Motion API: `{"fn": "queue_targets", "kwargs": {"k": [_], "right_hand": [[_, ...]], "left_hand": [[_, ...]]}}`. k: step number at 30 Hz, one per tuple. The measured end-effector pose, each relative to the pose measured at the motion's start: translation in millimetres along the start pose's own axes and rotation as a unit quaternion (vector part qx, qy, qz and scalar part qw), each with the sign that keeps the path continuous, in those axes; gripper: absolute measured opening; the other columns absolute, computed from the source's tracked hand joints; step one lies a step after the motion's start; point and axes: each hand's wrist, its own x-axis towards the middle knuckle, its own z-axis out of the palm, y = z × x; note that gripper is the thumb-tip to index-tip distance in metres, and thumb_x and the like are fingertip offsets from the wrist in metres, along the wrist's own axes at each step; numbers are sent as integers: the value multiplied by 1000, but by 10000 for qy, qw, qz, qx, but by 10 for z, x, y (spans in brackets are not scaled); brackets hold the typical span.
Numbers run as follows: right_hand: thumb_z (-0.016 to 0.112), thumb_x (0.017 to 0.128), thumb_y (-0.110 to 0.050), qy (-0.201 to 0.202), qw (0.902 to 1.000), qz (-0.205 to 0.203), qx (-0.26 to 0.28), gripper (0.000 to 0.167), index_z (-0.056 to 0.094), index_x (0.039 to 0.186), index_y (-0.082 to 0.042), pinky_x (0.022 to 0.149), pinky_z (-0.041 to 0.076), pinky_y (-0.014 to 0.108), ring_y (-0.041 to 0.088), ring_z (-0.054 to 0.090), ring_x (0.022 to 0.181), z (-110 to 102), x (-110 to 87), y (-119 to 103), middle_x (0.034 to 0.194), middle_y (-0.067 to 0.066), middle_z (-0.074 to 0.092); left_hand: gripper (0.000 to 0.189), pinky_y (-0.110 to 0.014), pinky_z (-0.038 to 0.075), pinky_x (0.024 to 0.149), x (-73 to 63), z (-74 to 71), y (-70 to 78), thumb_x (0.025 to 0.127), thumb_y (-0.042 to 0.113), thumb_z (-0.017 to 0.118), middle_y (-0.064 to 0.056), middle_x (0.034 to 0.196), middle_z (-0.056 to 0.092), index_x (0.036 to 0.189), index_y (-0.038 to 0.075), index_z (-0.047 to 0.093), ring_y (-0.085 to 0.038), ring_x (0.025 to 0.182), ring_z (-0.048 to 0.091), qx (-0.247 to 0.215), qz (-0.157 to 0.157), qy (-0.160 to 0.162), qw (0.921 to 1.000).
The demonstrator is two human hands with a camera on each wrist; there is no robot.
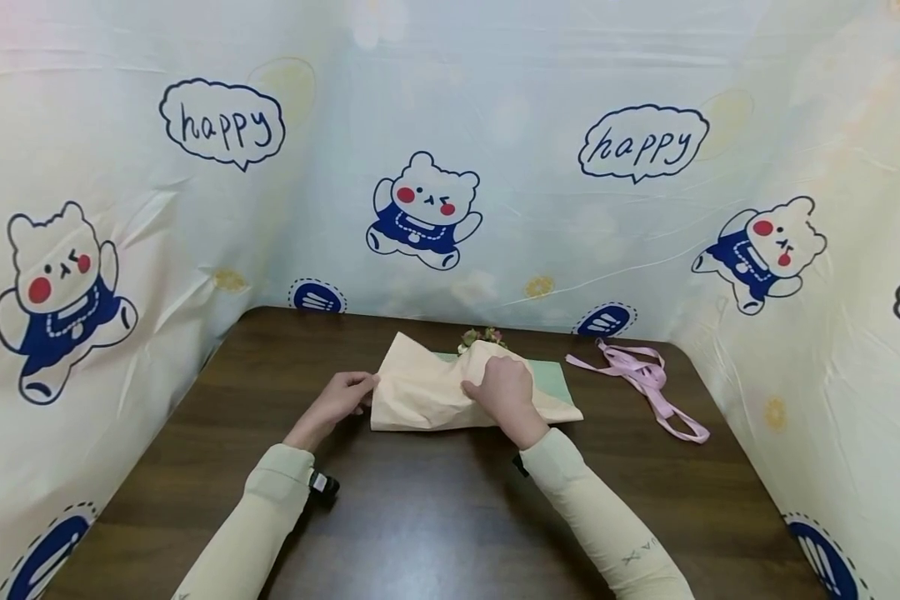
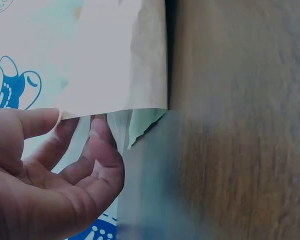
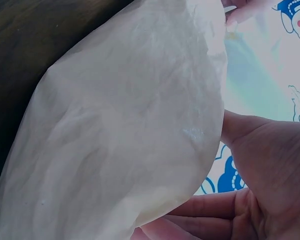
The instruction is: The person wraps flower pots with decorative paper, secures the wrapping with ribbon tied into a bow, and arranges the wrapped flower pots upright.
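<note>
A cream sheet of wrapping paper point(image 1: 420, 396) lies creased and partly lifted at the far middle of the table. My left hand point(image 1: 336, 397) pinches its left edge between thumb and index finger point(image 2: 65, 135), the other fingers loosely curled. On the right, my right hand point(image 1: 506, 387) grips the paper's raised upper edge; the right wrist view has the thumb and fingers point(image 3: 205, 215) around that edge. Under the cream paper a pale green sheet point(image 1: 551, 379) shows. Small pink and green flowers point(image 1: 482, 337) peek out behind it; their stems are hidden.
A pink ribbon point(image 1: 648, 379) lies loosely looped at the right of the dark wooden table point(image 1: 420, 517). Printed cloth point(image 1: 525, 225) with cartoon bears hangs around the table's back and sides.
</note>
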Motion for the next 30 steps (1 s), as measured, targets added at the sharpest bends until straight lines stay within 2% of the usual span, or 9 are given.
{"fn": "queue_targets", "kwargs": {"k": [4, 10, 14, 21, 23, 26, 28, 30], "right_hand": [[71, 86, -62, 29, 10000, -4, 57, 61, 52, 54, -14, 45, 45, 32, 19, 50, 47, -8, -9, -6, 51, 2, 48], [72, 86, -61, 10, 10000, 19, 79, 62, 50, 52, -14, 42, 42, 31, 18, 49, 45, -18, -25, -16, 48, 1, 46], [71, 87, -61, -41, 9999, 21, 113, 62, 50, 52, -15, 42, 41, 30, 18, 48, 45, -18, -21, -19, 48, 1, 45], [70, 88, -61, -57, 9999, 46, 68, 63, 49, 51, -15, 41, 40, 29, 17, 47, 44, -9, -14, -22, 47, 0, 43], [71, 88, -61, -59, 9999, 67, 59, 63, 49, 51, -15, 41, 40, 30, 17, 47, 44, -7, -14, -23, 47, 0, 43], [70, 88, -61, -99, 9999, 97, 21, 63, 50, 51, -14, 41, 40, 30, 18, 47, 44, -4, -15, -31, 48, 1, 44], [70, 88, -62, -127, 9999, 107, 3, 63, 51, 52, -14, 42, 41, 30, 18, 47, 45, 4, -13, -33, 48, 1, 45], [69, 88, -62, -147, 9998, 106, -1, 62, 51, 53, -14, 42, 42, 30, 19, 48, 46, 9, -9, -36, 49, 1, 46]], "left_hand": [[39, -30, 50, 71, 15, 25, 18, 107, 24, 51, -11, 98, 68, 127, -7, 65, -23, 87, 63, 37, 87, 102, 9999], [40, -32, 49, 72, 16, 39, -6, 110, 23, 43, -12, 98, 66, 124, -9, 64, -25, 90, 60, 183, 145, 81, 9997], [40, -31, 50, 68, -19, 58, -11, 109, 24, 43, -14, 94, 65, 118, -9, 65, -23, 84, 61, 558, 151, 95, 9983], [48, -34, 57, 65, -105, 121, 70, 106, 31, 48, -20, 98, 67, 123, -13, 61, -23, 77, 66, 1369, 53, 79, 9905], [48, -34, 57, 63, -113, 144, 84, 105, 32, 51, -20, 91, 67, 116, -13, 63, -23, 72, 65, 1518, 32, 24, 9884], [40, -31, 51, 55, -105, 189, 79, 102, 34, 58, -12, 76, 63, 95, -4, 66, -18, 61, 59, 1647, 27, 64, 9863], [37, -28, 44, 51, -92, 216, 76, 99, 33, 63, -7, 63, 57, 78, 3, 61, -15, 53, 52, 1728, 75, 104, 9849], [40, -26, 38, 48, -82, 237, 71, 96, 31, 68, -1, 55, 48, 67, 10, 52, -13, 48, 46, 1753, 102, 140, 9844]]}}
